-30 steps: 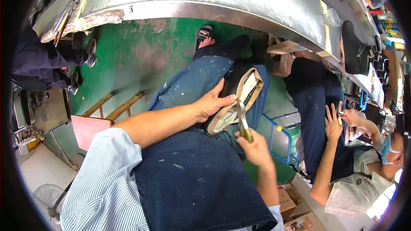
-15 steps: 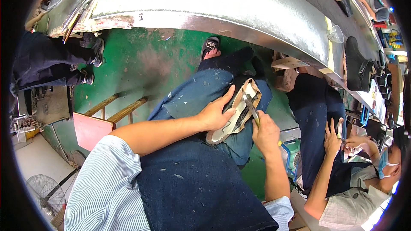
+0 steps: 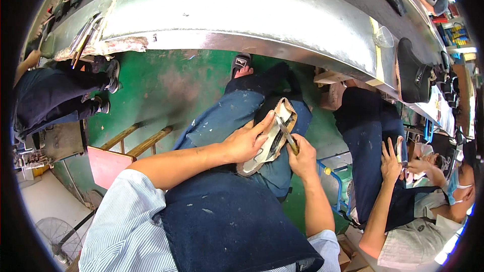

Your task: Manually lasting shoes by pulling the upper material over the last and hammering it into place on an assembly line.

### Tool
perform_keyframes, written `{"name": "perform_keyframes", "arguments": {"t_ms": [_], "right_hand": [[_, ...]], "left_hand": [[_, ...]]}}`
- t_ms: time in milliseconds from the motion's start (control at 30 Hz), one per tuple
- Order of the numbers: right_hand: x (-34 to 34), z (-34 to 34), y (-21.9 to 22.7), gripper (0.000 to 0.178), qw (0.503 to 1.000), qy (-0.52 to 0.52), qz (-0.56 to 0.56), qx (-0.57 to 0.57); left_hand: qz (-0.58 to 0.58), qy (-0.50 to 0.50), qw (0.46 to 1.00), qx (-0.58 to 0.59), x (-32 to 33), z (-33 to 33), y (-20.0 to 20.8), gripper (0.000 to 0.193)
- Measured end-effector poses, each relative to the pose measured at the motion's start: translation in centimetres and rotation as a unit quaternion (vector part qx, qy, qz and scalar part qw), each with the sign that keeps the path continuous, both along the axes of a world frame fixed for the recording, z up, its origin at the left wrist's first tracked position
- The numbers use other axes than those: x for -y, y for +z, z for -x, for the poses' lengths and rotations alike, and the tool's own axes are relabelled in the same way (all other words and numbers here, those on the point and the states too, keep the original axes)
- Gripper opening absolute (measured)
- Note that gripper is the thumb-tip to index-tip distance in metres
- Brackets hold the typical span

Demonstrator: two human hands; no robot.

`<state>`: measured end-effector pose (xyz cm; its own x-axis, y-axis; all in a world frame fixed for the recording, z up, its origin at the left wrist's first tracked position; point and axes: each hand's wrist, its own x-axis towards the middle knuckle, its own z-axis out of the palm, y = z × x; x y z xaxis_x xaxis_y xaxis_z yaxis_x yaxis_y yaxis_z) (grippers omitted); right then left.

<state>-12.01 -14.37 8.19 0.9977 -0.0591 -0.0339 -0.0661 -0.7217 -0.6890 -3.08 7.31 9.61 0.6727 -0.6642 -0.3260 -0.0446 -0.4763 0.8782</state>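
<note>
A shoe lies bottom up across my lap, its cream underside and jagged folded edge showing along with dark strips in the middle. My left hand is closed around its left side, with the index finger stretched toward the far end. In my right hand is a slim hand tool with a metal shaft and a yellowish handle. Its tip touches or hovers over the shoe's underside, close to my left fingertips; which of the two I cannot tell. The exact kind of tool is unclear.
A metal-edged workbench curves across the far side, with a black boot at its right. Brushes lie at its left end. A pink-topped stool stands left. Co-workers sit close at right and stand at left.
The view has shifted slightly, so the bench sits lower. My left index finger has come nearer the tool's tip, and the tool leans a little more to the left.
</note>
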Motion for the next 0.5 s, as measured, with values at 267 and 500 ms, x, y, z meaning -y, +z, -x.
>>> {"name": "perform_keyframes", "arguments": {"t_ms": [267,500], "right_hand": [[4.4,0.0,3.0,0.022,0.783,-0.017,-0.427,-0.453],[2.1,-3.1,9.5,0.026,0.882,-0.027,-0.167,-0.44]], "left_hand": [[-0.076,-0.081,0.99,0.092,-0.3,-0.6,0.5,0.062],[-0.108,-0.076,0.99,0.039,0.0,-1.8,1.8,0.056]]}}
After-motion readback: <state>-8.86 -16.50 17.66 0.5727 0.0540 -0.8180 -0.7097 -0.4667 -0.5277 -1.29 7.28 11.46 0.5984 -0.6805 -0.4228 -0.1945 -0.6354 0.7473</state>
